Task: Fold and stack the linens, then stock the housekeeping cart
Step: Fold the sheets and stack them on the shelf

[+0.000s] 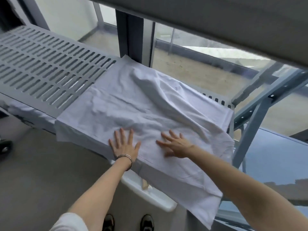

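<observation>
At the bottom edge you see the toes of your two dark shoes [127, 222] on a grey floor [41, 172]. Both of your bare forearms reach forward and up from there. A white sleeve [70, 222] covers your left upper arm, and thin metal bangles [125, 157] circle your left wrist.

Your left hand [124, 144] lies flat with its fingers spread, palm down, on the near edge of a white linen sheet [141, 104]. Your right hand [175, 144] lies just beside it, also flat and spread on the cloth, gripping nothing.

The sheet is spread over the right end of a grey slotted metal ledge [46, 69]. It is wrinkled, with one raised fold running from the far edge toward the right corner. Its near part hangs over the front edge of the ledge, and a long corner droops down at the lower right. Below the front edge, a white plastic fitting [150, 194] juts out, partly under the hanging cloth.

The left part of the ledge is bare, showing rows of slots. Beyond the ledge stands a window [191, 52] with dark grey frames, and through it a sandy, flat outdoor surface. A grey diagonal steel brace [260, 104] crosses at the right.
</observation>
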Motion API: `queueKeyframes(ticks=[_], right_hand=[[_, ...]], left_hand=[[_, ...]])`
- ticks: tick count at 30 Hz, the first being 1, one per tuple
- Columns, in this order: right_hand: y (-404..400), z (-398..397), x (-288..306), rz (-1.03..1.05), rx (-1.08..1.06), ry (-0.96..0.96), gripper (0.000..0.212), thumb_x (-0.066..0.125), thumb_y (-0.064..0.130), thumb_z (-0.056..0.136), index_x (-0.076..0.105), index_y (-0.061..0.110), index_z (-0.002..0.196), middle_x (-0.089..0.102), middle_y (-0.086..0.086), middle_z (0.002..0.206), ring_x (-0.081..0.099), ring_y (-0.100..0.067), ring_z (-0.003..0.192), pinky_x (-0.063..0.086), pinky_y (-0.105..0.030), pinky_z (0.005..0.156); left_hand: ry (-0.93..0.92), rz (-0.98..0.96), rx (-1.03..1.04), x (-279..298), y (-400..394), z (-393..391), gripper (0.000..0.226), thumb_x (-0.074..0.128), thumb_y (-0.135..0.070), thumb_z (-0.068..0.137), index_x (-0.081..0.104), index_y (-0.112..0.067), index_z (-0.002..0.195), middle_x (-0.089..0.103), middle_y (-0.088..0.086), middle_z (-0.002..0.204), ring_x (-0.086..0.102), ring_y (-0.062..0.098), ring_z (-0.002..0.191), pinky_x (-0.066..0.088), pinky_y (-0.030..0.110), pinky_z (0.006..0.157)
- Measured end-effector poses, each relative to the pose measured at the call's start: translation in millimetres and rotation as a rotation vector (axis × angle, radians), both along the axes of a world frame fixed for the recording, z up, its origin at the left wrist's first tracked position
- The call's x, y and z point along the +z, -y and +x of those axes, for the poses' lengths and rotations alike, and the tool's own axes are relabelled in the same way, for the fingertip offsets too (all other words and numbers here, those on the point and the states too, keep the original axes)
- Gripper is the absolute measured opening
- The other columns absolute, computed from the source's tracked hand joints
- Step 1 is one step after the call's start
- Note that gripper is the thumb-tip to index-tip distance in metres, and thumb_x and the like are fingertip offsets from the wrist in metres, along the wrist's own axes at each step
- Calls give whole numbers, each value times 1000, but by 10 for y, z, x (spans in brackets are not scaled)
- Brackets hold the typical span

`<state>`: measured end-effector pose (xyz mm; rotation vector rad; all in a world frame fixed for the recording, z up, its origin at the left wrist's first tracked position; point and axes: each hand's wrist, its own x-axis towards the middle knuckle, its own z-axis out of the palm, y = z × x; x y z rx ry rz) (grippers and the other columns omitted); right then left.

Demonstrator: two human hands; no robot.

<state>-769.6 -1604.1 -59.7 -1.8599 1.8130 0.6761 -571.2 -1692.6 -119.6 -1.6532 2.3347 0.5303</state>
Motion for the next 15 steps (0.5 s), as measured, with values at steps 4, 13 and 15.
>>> queueKeyframes(ticks=[4, 13, 15], right_hand=[[191, 274, -248, -37, -92, -21, 74, 36, 62, 91, -12, 47, 144, -24, 3, 156, -23, -37, 141, -2, -70, 105], [836, 1093, -391, -133, -186, 27, 66, 28, 59, 95, -7, 42, 148, -24, -4, 156, -22, -45, 138, -6, -62, 111], [1068, 1350, -420, -153, -228, 50, 65, 27, 59, 95, -7, 42, 148, -25, -5, 155, -23, -46, 138, -8, -62, 111]], left_hand=[[-17, -101, -37, -81, 115, 69, 64, 15, -58, 96, -14, -34, 147, -27, 6, 154, -25, 30, 141, -14, 56, 110], [90, -116, -183, -60, 1077, 761, 65, 11, -62, 93, -14, -35, 147, -27, 6, 154, -25, 28, 141, -13, 53, 113], [112, -110, -217, -36, 1384, 979, 65, 11, -63, 93, -15, -36, 147, -28, 5, 154, -25, 27, 141, -12, 52, 114]])
